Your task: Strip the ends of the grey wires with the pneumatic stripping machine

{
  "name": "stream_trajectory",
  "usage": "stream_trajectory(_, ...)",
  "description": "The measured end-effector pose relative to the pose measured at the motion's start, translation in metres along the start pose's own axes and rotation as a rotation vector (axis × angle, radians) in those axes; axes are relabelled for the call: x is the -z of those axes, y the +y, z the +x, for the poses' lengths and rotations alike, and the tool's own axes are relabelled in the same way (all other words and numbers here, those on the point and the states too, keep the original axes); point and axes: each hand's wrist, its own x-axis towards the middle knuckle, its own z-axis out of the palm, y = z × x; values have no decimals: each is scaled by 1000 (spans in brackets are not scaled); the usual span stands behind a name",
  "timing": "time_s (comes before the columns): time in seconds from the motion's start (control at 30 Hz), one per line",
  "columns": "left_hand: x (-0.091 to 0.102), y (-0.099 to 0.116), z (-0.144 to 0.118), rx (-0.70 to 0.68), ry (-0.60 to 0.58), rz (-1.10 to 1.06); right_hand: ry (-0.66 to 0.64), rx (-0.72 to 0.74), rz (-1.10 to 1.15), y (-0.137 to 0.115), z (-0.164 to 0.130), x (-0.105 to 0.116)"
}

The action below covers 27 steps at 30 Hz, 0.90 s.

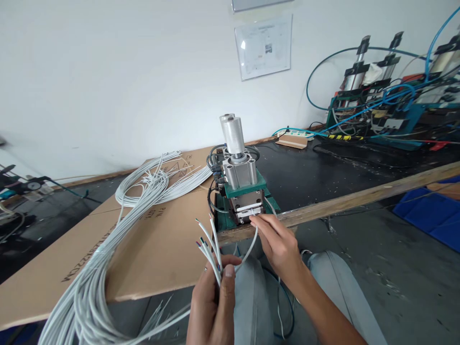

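Clutching several cables (count unclear), left hand curled; right hand pinching one cable at one machine.

Upper middle: sleeved sheet on white wall. Upper right: cylinder rigs, blue hose. Right of centre: power strip, small cardboard piece on black counter. Right edge: blue sheeting.
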Motion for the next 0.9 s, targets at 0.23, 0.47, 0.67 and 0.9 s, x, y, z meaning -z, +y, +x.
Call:
stream_trajectory(0.23, 3, 2, -2, 64, -26, -9, -33, 7, -43, -1, 0, 4)
stream_trajectory(0.47, 4, -2, -3, 95, -59, -40, -31, 11, -7, 0, 1, 4)
stream_trajectory(0.67, 4, 4, -3, 62, -12, -6, -33, -14, 11, 0, 1, 3)
stream_trajectory(0.9, 5, 7, -5, 58, -8, 22, -40, -8, -24, 2, 2, 3)
